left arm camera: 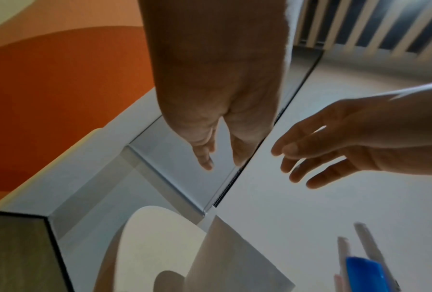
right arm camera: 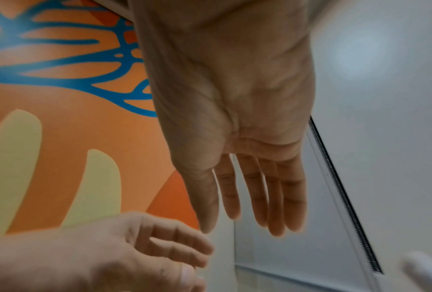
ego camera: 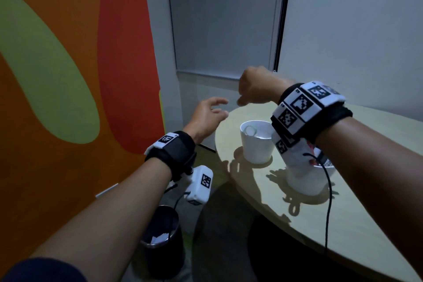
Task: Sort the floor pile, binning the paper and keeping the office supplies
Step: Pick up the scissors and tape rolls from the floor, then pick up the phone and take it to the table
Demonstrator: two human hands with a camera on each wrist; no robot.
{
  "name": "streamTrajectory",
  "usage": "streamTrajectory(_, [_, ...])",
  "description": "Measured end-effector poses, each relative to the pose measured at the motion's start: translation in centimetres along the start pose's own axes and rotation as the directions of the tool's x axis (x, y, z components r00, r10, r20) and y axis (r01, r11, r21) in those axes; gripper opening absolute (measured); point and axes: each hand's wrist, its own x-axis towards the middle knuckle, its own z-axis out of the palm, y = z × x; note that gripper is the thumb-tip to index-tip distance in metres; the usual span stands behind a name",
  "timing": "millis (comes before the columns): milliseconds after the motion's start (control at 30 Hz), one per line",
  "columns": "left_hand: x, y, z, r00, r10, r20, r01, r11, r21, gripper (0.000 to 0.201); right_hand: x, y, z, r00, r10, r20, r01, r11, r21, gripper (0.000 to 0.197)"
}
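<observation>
Both hands are raised in the air beyond the round table's [ego camera: 320, 224] far left edge, and both are empty. My left hand [ego camera: 223, 107] is open with loosely spread fingers [left arm camera: 204, 158]. Just to its right and slightly higher, my right hand [ego camera: 240, 101] hangs from the wrist with straight fingers [right arm camera: 274, 197]; the two hands are apart. A black bin [ego camera: 163, 254] stands on the floor under my left forearm with white paper [ego camera: 159, 238] inside. Two white cups [ego camera: 257, 144] stand on the table; the near cup [ego camera: 306, 181] is partly hidden by my right wrist camera.
An orange, red and green patterned wall [ego camera: 68, 75] closes off the left. A grey panel and white wall [ego camera: 354, 30] rise behind the table. A blue item and white pens [left arm camera: 359, 270] poke up at the lower right of the left wrist view. The floor pile is out of sight.
</observation>
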Motion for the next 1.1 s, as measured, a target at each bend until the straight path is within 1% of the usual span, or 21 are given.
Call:
streamTrajectory(67, [-1.0, -1.2, -1.3, 0.998, -0.018, -0.061, 0.017, 1.0, -0.014, 0.026, -0.9, -2.1, 0.1, 0.998, -0.054, -0.024, 0.056, 0.996, 0.068, 0.026])
streamTrajectory(133, [-2.2, -2.6, -3.0, 0.995, -0.044, -0.091, 0.043, 0.999, -0.008, 0.022, -1.7, -4.4, 1.2, 0.995, -0.1, -0.028, 0.103, 0.981, 0.163, 0.023])
streamTrajectory(233, [-4.8, -5.3, -6.0, 0.984, -0.125, -0.123, 0.124, 0.992, -0.013, 0.015, -2.5, -8.6, 5.7, 0.988, -0.152, -0.006, 0.146, 0.937, 0.316, 0.016])
streamTrajectory(300, [-7.3, -7.9, -8.0, 0.972, -0.2, -0.127, 0.201, 0.98, -0.005, 0.013, -2.9, -11.4, 10.5, 0.982, -0.174, 0.075, 0.131, 0.91, 0.394, 0.015])
streamTrajectory(367, [-10.0, -11.3, -9.9, 0.955, -0.277, -0.111, 0.286, 0.954, 0.086, 0.013, -3.4, -13.4, 16.0, 0.961, -0.192, 0.2, 0.083, 0.887, 0.454, 0.018])
streamTrajectory(467, [-13.7, -17.7, -12.0, 0.913, -0.4, -0.082, 0.408, 0.901, 0.147, 0.013, -3.8, -15.1, 25.2, 0.901, -0.215, 0.377, -0.016, 0.851, 0.525, 0.025])
streamTrajectory(533, [-16.2, -23.3, -12.3, 0.875, -0.479, -0.067, 0.483, 0.858, 0.178, 0.012, -4.5, -15.3, 32.3, 0.837, -0.234, 0.495, -0.102, 0.822, 0.561, 0.025])
streamTrajectory(600, [-18.9, -29.7, -12.0, 0.826, -0.563, -0.03, 0.554, 0.802, 0.223, 0.009, -5.8, -15.0, 40.0, 0.742, -0.25, 0.622, -0.2, 0.803, 0.562, 0.019])
streamTrajectory(667, [-21.7, -36.6, -11.0, 0.753, -0.658, 0.016, 0.634, 0.732, 0.252, 0.011, -7.5, -14.2, 47.8, 0.65, -0.226, 0.726, -0.297, 0.804, 0.516, 0.013])
streamTrajectory(767, [-26.0, -46.3, -8.6, 0.61, -0.785, 0.106, 0.728, 0.608, 0.316, 0.012, -10.9, -12.2, 58.0, 0.529, -0.142, 0.837, -0.393, 0.833, 0.389, 0.008])
streamTrajectory(833, [-28.4, -51.9, -6.9, 0.505, -0.849, 0.155, 0.777, 0.525, 0.347, 0.01, -13.2, -10.3, 63.4, 0.449, -0.064, 0.891, -0.464, 0.835, 0.294, 0.008])
streamTrajectory(867, [-29.6, -54.1, -6.1, 0.464, -0.869, 0.172, 0.799, 0.495, 0.341, 0.01, -14.1, -9.2, 65.8, 0.416, -0.036, 0.909, -0.485, 0.837, 0.255, 0.012])
streamTrajectory(900, [-30.4, -56.0, -5.5, 0.436, -0.882, 0.18, 0.816, 0.472, 0.335, 0.011, -14.8, -8.3, 67.4, 0.39, -0.025, 0.92, -0.485, 0.844, 0.228, 0.014])
streamTrajectory(933, [-31.3, -58.0, -4.8, 0.44, -0.881, 0.176, 0.81, 0.473, 0.345, 0.012, -15.6, -7.2, 69.2, 0.36, -0.019, 0.933, -0.477, 0.855, 0.201, 0.014])
streamTrajectory(1000, [-32.3, -61.3, -3.5, 0.496, -0.86, 0.125, 0.763, 0.499, 0.41, 0.01, -16.8, -5.0, 72.6, 0.333, 0.003, 0.943, -0.454, 0.877, 0.157, 0.011])
streamTrajectory(1033, [-32.7, -62.6, -2.8, 0.526, -0.846, 0.091, 0.741, 0.508, 0.439, 0.003, -17.5, -3.8, 74.2, 0.339, 0.024, 0.941, -0.449, 0.883, 0.139, 0.008])
streamTrajectory(1067, [-33.0, -63.9, -2.1, 0.542, -0.837, 0.073, 0.718, 0.506, 0.478, 0.007, -18.2, -2.6, 75.8, 0.372, 0.05, 0.927, -0.443, 0.887, 0.13, 0.008])
streamTrajectory(1100, [-33.4, -65.6, -1.2, 0.536, -0.839, 0.088, 0.673, 0.488, 0.556, 0.019, -18.9, -1.3, 77.3, 0.418, 0.075, 0.906, -0.44, 0.889, 0.129, 0.01])
